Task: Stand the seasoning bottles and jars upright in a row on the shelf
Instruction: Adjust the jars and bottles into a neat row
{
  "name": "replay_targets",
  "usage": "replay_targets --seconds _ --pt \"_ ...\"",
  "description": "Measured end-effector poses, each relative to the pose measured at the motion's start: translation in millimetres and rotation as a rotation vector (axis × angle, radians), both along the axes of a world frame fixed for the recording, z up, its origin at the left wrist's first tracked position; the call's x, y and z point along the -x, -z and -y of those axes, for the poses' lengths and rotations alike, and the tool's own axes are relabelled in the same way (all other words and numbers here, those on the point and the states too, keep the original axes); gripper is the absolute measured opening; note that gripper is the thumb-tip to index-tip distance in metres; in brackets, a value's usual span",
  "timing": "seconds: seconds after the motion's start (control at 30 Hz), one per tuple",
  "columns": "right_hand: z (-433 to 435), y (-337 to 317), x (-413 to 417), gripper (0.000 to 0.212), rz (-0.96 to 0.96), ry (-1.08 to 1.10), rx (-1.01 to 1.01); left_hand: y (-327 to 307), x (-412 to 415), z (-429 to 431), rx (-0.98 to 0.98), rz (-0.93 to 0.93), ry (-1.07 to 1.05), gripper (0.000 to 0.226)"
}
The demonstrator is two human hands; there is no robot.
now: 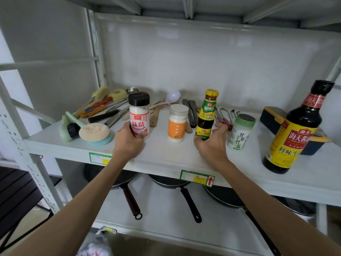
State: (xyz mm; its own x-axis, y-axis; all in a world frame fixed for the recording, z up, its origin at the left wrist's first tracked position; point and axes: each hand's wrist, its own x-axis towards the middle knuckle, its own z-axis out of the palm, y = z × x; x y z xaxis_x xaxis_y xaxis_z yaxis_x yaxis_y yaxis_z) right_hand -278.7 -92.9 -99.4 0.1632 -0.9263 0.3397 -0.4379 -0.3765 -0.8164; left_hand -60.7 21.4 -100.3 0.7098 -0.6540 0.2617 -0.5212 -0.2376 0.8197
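On the white shelf [162,154] several seasoning containers stand upright in a rough row. My left hand [127,141] grips the base of a black-capped jar with a red and white label [139,113]. To its right stands a white-capped jar with an orange label [177,123], untouched. My right hand [212,143] holds the bottom of a dark sauce bottle with a yellow cap [206,115]. Further right are a green-lidded salt jar [239,132] and a large dark soy sauce bottle with a yellow label [293,132].
Behind the jars lie brushes, a knife, spoons, tongs and a white ladle [170,98]. A round scrubber [95,133] sits at the front left. A dark blue and yellow box [273,119] stands at the right. Pans [129,185] hang on the lower shelf.
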Motion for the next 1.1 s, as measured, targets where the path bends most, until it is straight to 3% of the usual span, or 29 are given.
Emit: replay_targets --seconds 0.2,1.1 --pt "15 2 11 0.045 0.021 -0.099 -0.073 -1 0 1 -0.012 0.002 -0.001 0.054" --pt "6 -3 44 0.057 0.038 -0.070 0.027 -2 3 0 -0.008 -0.004 -0.003 0.053"
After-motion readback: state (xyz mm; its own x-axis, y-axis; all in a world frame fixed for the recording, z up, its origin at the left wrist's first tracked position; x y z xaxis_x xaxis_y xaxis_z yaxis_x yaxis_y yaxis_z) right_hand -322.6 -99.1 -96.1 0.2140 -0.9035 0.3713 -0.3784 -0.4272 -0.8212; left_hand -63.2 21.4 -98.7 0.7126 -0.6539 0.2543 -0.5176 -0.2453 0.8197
